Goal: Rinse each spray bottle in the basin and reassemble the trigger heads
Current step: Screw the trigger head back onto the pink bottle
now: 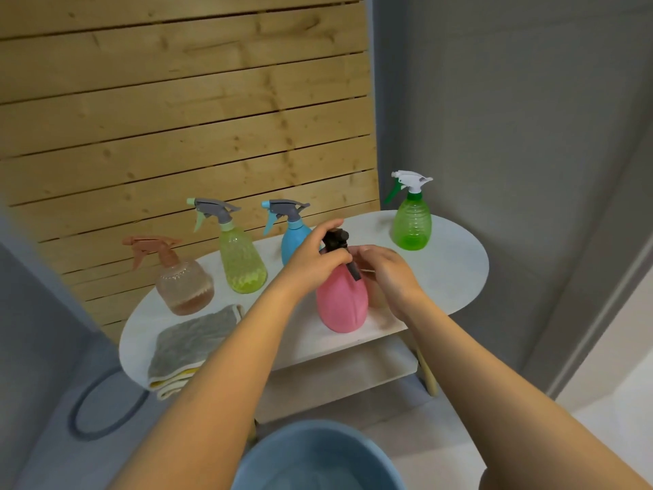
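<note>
A pink spray bottle [341, 302] stands upright near the front edge of the white oval table [456, 274]. Its black trigger head [335, 240] sits on the neck. My left hand [314, 256] wraps around that head from the left. My right hand [385, 270] grips the bottle's neck and shoulder from the right. Behind stand a brown bottle [183, 288], a yellow-green bottle [242, 263], a blue bottle [293, 242] partly hidden by my left hand, and a green bottle [411, 224] at the far right, all with trigger heads on. The blue basin [318, 457] holds water below me.
A folded grey cloth [190, 344] lies on the table's front left. A lower shelf [339, 380] runs under the tabletop. Wooden slats back the table, with a grey wall to the right. A dark ring [102, 408] lies on the floor at left.
</note>
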`<action>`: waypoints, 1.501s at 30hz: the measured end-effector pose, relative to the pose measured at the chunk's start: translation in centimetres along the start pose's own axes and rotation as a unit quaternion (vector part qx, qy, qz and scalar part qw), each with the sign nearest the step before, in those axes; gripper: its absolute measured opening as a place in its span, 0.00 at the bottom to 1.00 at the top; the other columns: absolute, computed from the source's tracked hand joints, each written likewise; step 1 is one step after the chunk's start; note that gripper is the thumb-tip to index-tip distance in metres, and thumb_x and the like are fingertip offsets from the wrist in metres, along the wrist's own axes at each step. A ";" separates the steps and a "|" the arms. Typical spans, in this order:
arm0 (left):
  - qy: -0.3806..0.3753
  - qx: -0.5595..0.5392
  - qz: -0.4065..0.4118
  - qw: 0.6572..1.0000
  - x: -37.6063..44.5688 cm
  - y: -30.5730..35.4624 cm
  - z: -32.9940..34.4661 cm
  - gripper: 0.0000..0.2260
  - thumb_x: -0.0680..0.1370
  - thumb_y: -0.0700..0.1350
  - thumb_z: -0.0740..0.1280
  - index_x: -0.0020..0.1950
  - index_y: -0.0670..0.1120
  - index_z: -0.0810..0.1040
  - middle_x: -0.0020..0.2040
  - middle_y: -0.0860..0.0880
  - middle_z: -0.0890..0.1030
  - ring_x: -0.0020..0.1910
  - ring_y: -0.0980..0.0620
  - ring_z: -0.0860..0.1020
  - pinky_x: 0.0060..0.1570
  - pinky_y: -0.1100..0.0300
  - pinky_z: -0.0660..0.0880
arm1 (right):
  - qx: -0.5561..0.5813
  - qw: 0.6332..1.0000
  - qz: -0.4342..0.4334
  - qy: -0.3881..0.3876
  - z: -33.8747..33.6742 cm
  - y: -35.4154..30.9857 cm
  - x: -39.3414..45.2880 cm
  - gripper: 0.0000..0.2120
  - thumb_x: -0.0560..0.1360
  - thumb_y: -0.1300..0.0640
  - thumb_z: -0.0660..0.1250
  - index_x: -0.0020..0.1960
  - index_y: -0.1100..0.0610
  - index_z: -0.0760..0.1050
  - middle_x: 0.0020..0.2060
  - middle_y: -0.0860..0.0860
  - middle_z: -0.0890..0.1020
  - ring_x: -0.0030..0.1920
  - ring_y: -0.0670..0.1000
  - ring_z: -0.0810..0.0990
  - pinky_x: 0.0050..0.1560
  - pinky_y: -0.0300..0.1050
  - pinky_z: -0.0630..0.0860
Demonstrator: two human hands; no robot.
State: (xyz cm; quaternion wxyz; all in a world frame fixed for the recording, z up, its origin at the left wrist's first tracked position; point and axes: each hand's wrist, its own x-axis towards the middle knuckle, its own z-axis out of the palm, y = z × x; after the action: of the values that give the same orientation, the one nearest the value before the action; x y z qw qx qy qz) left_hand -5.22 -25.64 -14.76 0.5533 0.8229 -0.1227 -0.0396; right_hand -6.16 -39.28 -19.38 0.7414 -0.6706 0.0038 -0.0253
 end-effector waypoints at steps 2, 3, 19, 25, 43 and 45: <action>-0.014 -0.015 0.000 1.000 0.1 -0.3 -0.2 0.27 0.74 0.38 0.67 0.71 0.54 0.69 0.59 0.55 0.72 0.62 0.58 0.70 0.54 0.69 0.67 | -0.008 1.000 -0.003 -0.003 0.0 0.5 0.3 0.13 0.79 0.61 0.59 0.59 0.63 0.78 0.52 0.57 0.82 0.52 0.52 0.81 0.52 0.41 0.77; -0.017 -0.013 0.000 1.000 0.1 -0.5 -0.4 0.28 0.71 0.41 0.68 0.70 0.57 0.69 0.62 0.52 0.71 0.64 0.58 0.69 0.56 0.68 0.67 | -0.023 1.000 -0.006 -0.008 0.0 0.7 0.6 0.13 0.79 0.60 0.60 0.60 0.62 0.77 0.54 0.57 0.81 0.55 0.53 0.80 0.57 0.46 0.76; -0.042 -0.153 0.003 0.987 0.7 -3.5 -1.9 0.26 0.65 0.40 0.60 0.60 0.58 0.75 0.60 0.51 0.77 0.65 0.51 0.72 0.69 0.54 0.65 | -0.024 0.999 0.001 -0.045 1.0 1.9 2.1 0.07 0.76 0.57 0.67 0.54 0.54 0.77 0.53 0.58 0.81 0.57 0.59 0.79 0.63 0.59 0.72; 0.015 -0.211 0.021 0.977 0.3 -5.7 -1.4 0.12 0.76 0.35 0.63 0.54 0.47 0.79 0.55 0.42 0.80 0.59 0.45 0.77 0.62 0.53 0.72 | 0.005 1.000 -0.006 -0.022 1.3 2.4 2.1 0.07 0.72 0.57 0.72 0.49 0.53 0.77 0.48 0.55 0.81 0.53 0.57 0.80 0.59 0.55 0.74; 0.074 -0.351 -0.013 0.933 0.4 -7.5 -0.1 0.17 0.79 0.36 0.61 0.69 0.39 0.68 0.57 0.41 0.80 0.58 0.47 0.78 0.58 0.59 0.75 | -0.010 1.000 -0.027 0.009 1.8 2.4 1.9 0.10 0.69 0.57 0.75 0.48 0.51 0.77 0.42 0.48 0.80 0.48 0.51 0.79 0.54 0.48 0.75; 0.083 -0.395 -0.033 0.914 0.2 -7.4 0.0 0.21 0.80 0.34 0.59 0.73 0.40 0.61 0.57 0.42 0.79 0.59 0.47 0.77 0.56 0.60 0.75 | -0.041 0.998 -0.038 0.041 2.1 2.6 1.9 0.13 0.68 0.56 0.76 0.48 0.51 0.74 0.40 0.47 0.78 0.45 0.48 0.78 0.50 0.44 0.75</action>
State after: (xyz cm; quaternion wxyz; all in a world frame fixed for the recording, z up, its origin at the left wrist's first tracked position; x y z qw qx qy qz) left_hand -3.84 -23.04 -21.56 0.8397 0.5415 -0.0234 -0.0348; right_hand -4.11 -37.03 -21.67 0.7110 -0.6985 0.0099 -0.0803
